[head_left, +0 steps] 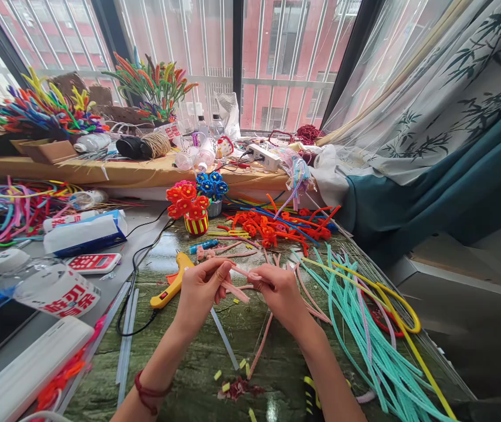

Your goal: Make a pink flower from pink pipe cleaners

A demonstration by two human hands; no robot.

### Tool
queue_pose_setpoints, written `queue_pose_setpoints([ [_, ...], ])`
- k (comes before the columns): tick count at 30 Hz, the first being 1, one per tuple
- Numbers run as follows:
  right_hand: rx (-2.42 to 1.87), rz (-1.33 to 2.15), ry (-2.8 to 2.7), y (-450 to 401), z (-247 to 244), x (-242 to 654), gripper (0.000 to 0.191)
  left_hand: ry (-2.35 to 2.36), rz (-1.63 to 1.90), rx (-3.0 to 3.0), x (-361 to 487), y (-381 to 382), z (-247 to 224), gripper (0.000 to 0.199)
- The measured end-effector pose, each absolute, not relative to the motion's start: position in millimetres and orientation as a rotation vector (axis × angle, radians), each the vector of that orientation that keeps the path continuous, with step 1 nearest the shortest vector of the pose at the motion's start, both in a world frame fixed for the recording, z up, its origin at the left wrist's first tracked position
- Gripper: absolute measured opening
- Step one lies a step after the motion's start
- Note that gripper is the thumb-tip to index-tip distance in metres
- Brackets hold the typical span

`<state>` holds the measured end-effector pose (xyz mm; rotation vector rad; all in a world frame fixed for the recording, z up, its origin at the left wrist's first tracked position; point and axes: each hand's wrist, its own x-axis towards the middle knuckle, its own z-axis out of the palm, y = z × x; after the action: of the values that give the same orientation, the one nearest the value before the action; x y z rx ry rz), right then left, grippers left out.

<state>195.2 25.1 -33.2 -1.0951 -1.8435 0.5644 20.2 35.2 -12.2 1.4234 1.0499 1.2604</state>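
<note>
Pale-pink fuzzy pipe-cleaner stem (pixel 236 291) above green streaked tabletop (pixel 206 381); left hand (pixel 209 281) and right hand (pixel 279 287) pinching it, thumbs against fingers
Step, judged: bending or twisting stem; next move calls for steady left hold

Pink strip (pixel 237 292), turquoise stems (pixel 381 358), striped pot (pixel 196 224) (yellow-red)

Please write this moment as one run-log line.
left hand: holds pink pipe cleaner; right hand: likewise; near left hand: yellow glue gun
</note>
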Motion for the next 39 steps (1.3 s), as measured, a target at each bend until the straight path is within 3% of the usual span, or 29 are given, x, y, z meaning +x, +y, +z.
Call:
queue_pose_setpoints([
  [15, -1.113, 0.905, -1.562, 22.5, -27.4, 195.5, 0.022, 1.079, 1.383, 1.158, 19.7, 33.9, -8.2, 0.028],
  [24, -1.014, 1.214, -1.41, 25.8, -29.2, 194.1, 0.041, 1.047, 1.332, 1.069, 21.9, 34.5, -8.3, 0.031],
  [32, -0.868, 1.55, -1.326, 23.5, -25.5, 193.7, 0.041, 1.02, 1.281, 1.051, 23.7, 32.9, -8.3, 0.03],
  [39, -0.766, 1.637, -1.234, 24.2, -30.0, 189.2, 0.038, 0.99, 1.295, 1.019, 23.4, 34.2, -8.6, 0.03],
])
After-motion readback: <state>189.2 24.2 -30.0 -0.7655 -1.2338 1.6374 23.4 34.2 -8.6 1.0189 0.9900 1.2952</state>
